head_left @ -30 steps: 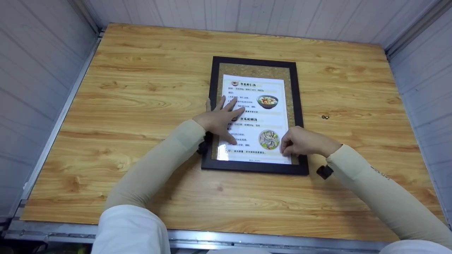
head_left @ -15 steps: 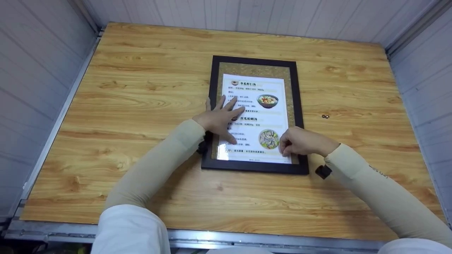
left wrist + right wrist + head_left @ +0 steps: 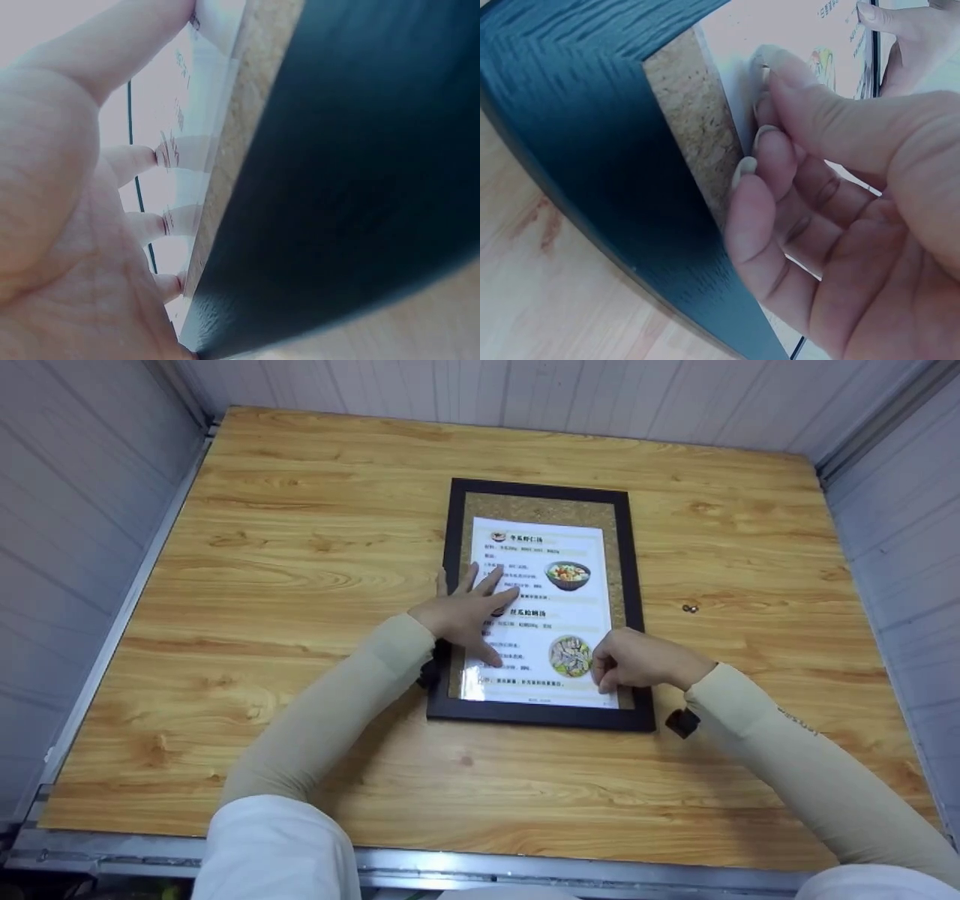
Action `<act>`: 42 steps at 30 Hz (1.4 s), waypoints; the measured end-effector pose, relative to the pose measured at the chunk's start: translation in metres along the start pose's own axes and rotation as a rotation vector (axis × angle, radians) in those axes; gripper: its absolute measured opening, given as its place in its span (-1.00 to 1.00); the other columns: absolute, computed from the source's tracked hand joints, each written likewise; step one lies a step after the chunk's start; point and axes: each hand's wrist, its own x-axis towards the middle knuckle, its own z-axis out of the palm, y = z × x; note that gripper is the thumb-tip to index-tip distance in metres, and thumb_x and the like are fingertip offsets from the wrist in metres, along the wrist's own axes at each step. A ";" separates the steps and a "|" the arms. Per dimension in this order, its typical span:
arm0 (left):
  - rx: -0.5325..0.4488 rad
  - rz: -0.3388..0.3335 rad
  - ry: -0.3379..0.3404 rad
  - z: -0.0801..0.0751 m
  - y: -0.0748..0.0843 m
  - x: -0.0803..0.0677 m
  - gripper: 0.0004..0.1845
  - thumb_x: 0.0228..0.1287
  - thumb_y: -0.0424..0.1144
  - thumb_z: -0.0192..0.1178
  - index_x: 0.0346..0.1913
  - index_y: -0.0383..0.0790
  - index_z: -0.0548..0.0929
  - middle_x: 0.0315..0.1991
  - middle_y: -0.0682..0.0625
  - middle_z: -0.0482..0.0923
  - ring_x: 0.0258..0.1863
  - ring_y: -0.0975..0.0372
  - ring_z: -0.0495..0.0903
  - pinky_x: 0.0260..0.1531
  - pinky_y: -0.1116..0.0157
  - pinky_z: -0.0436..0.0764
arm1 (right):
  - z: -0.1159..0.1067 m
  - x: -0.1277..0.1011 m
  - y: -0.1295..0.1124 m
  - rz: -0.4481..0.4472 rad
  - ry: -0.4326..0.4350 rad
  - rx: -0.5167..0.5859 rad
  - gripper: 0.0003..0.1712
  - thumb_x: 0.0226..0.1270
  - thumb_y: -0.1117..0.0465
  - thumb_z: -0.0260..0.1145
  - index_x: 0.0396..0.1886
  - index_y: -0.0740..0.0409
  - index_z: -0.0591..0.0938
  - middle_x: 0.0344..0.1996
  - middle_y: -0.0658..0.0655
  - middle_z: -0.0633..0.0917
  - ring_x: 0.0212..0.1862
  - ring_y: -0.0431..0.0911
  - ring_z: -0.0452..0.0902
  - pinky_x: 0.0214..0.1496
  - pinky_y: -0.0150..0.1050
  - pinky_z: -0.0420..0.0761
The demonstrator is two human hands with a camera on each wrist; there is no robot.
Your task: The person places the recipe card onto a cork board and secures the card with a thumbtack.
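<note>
Your left hand [image 3: 466,611] presses flat, fingers spread, on the sheet [image 3: 541,607]; your right hand [image 3: 637,660] curls, fingertips [image 3: 761,139] pinching its corner.

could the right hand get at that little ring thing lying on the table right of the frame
Probably yes: the small ring lies on bare table just right of the black frame, with nothing between it and the right hand.

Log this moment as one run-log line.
left hand: flat, pressing printed sheet | right hand: curled fingertips on sheet's lower right edge | black frame: flat on wooden table
</note>
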 end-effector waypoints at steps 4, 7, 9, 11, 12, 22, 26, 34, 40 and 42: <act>0.002 0.001 0.000 0.000 0.000 0.000 0.23 -0.32 0.41 0.26 0.42 0.23 -0.22 0.40 0.03 -0.60 0.30 -0.04 -0.64 0.01 -0.24 -0.63 | -0.001 0.001 -0.002 0.015 0.000 -0.015 -0.88 -0.06 0.37 0.43 -0.64 0.13 0.64 -0.65 -0.04 0.60 -0.57 -0.23 0.43 -0.52 -0.31 0.46; 0.007 -0.003 -0.006 0.000 0.000 0.000 0.22 -0.30 0.39 0.26 0.42 0.23 -0.22 0.40 0.03 -0.61 0.30 -0.04 -0.64 0.02 -0.24 -0.62 | -0.002 0.002 -0.002 0.039 0.011 -0.035 -0.86 -0.08 0.33 0.45 -0.66 0.13 0.63 -0.67 -0.04 0.59 -0.59 -0.22 0.41 -0.54 -0.32 0.44; 0.008 -0.005 -0.012 -0.001 0.000 0.000 0.22 -0.30 0.39 0.26 0.42 0.23 -0.23 0.40 0.03 -0.62 0.30 -0.04 -0.65 0.02 -0.24 -0.62 | -0.003 0.003 -0.002 0.064 0.027 -0.060 -0.81 -0.11 0.28 0.48 -0.69 0.14 0.60 -0.69 -0.05 0.56 -0.61 -0.22 0.38 -0.55 -0.32 0.42; 0.009 -0.005 -0.020 -0.001 0.000 0.000 0.22 -0.30 0.41 0.24 0.42 0.23 -0.25 0.39 0.03 -0.64 0.29 -0.04 -0.66 0.01 -0.24 -0.64 | -0.004 0.004 0.000 0.095 0.039 -0.093 -0.75 -0.15 0.20 0.51 -0.73 0.13 0.57 -0.72 -0.06 0.53 -0.63 -0.21 0.35 -0.58 -0.32 0.40; 0.009 -0.004 -0.022 -0.001 0.000 0.000 0.23 -0.30 0.41 0.24 0.41 0.23 -0.26 0.39 0.03 -0.64 0.29 -0.03 -0.67 0.00 -0.23 -0.65 | -0.005 0.004 0.000 0.116 0.043 -0.107 -0.72 -0.18 0.16 0.52 -0.74 0.12 0.56 -0.73 -0.06 0.52 -0.64 -0.20 0.34 -0.59 -0.32 0.39; 0.050 0.013 -0.045 -0.001 -0.001 0.000 0.23 -0.25 0.46 0.15 0.40 0.20 -0.37 0.37 0.02 -0.71 0.27 -0.03 -0.72 -0.02 -0.26 -0.64 | -0.007 0.009 0.007 0.167 0.051 -0.183 -0.62 -0.33 0.02 0.56 -0.81 0.08 0.52 -0.75 -0.06 0.49 -0.58 -0.15 0.33 -0.53 -0.28 0.37; 0.066 0.010 -0.045 0.000 -0.002 0.000 0.22 -0.24 0.47 0.14 0.40 0.21 -0.38 0.37 0.02 -0.70 0.27 -0.03 -0.70 0.01 -0.26 -0.62 | -0.007 0.010 0.009 0.136 0.040 -0.175 -0.62 -0.32 0.04 0.56 -0.81 0.08 0.51 -0.76 -0.07 0.49 -0.60 -0.17 0.33 -0.54 -0.29 0.38; 0.082 0.002 -0.063 0.000 -0.002 0.000 0.21 -0.22 0.49 0.10 0.39 0.23 -0.41 0.36 0.02 -0.72 0.27 -0.03 -0.72 0.00 -0.25 -0.64 | -0.009 0.009 0.006 0.138 -0.001 -0.142 -0.64 -0.28 0.06 0.56 -0.78 0.09 0.52 -0.75 -0.08 0.50 -0.64 -0.19 0.36 -0.59 -0.31 0.39; 0.093 0.001 -0.065 0.001 -0.003 0.001 0.22 -0.23 0.51 0.08 0.38 0.23 -0.43 0.36 0.03 -0.73 0.27 -0.03 -0.72 -0.01 -0.25 -0.64 | -0.007 0.009 0.001 0.191 0.010 -0.150 -0.64 -0.31 0.06 0.57 -0.78 0.09 0.53 -0.75 -0.06 0.51 -0.63 -0.17 0.37 -0.59 -0.30 0.39; 0.096 0.003 -0.065 0.001 -0.003 0.001 0.22 -0.23 0.51 0.08 0.38 0.23 -0.44 0.35 0.02 -0.74 0.26 -0.03 -0.73 0.00 -0.25 -0.63 | -0.007 0.009 -0.001 0.213 0.023 -0.162 -0.63 -0.33 0.05 0.58 -0.78 0.11 0.53 -0.75 -0.04 0.52 -0.62 -0.15 0.37 -0.58 -0.29 0.39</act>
